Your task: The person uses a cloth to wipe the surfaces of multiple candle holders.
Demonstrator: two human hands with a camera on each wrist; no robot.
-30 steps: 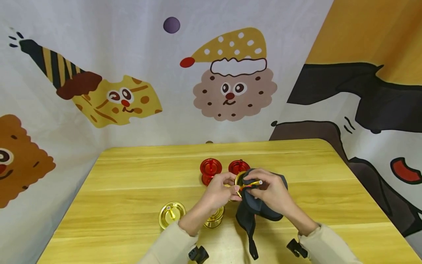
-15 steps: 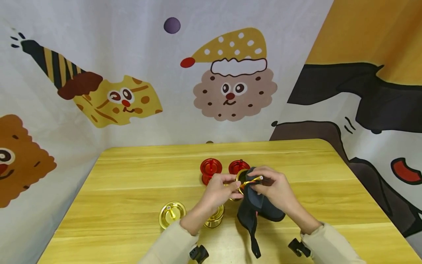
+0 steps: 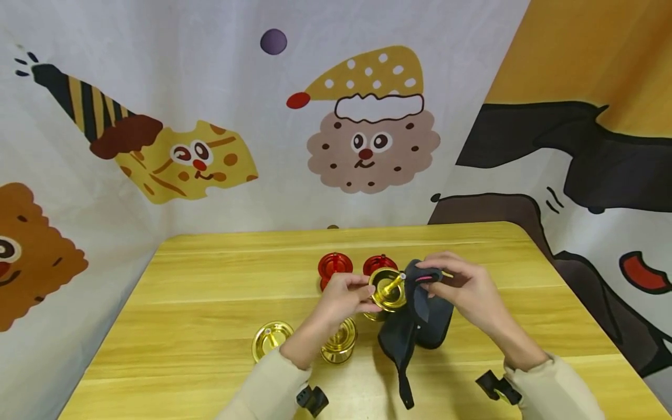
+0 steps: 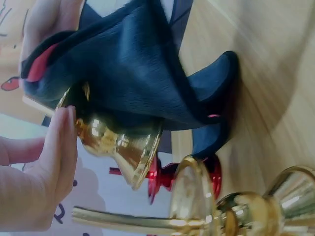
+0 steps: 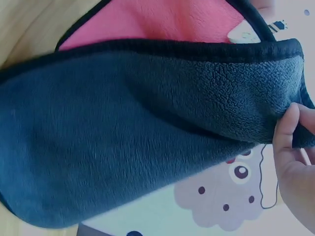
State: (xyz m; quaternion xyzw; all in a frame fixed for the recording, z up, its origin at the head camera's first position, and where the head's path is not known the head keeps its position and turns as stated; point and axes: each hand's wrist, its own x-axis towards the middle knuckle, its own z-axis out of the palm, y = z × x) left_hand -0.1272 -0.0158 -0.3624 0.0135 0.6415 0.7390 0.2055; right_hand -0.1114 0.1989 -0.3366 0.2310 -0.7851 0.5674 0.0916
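My left hand [image 3: 343,300] holds a gold candlestick [image 3: 387,290] by its rim, above the table and tilted so its bowl faces up toward me. A gold stick stands out from the bowl's middle. My right hand [image 3: 467,289] pinches the upper edge of a dark grey fleece cloth [image 3: 427,306], just right of the candlestick. The cloth hangs down in folds, a narrow strap dangling in front. In the right wrist view, its pink underside [image 5: 167,22] shows past the black-trimmed edge. The cloth [image 4: 123,69] overlaps the candlestick [image 4: 115,142] in the left wrist view.
Two red candlesticks, one left [image 3: 335,266] and one right [image 3: 379,264], stand behind my hands. Nearer me are a gold candlestick [image 3: 273,340] at the left and another [image 3: 339,341] under my left forearm. A printed curtain [image 3: 220,70] hangs behind the wooden table [image 3: 220,280].
My right hand has drawn right, away from the stick, taking the cloth's edge along. The candlestick in my left hand now shows its bowl more fully.
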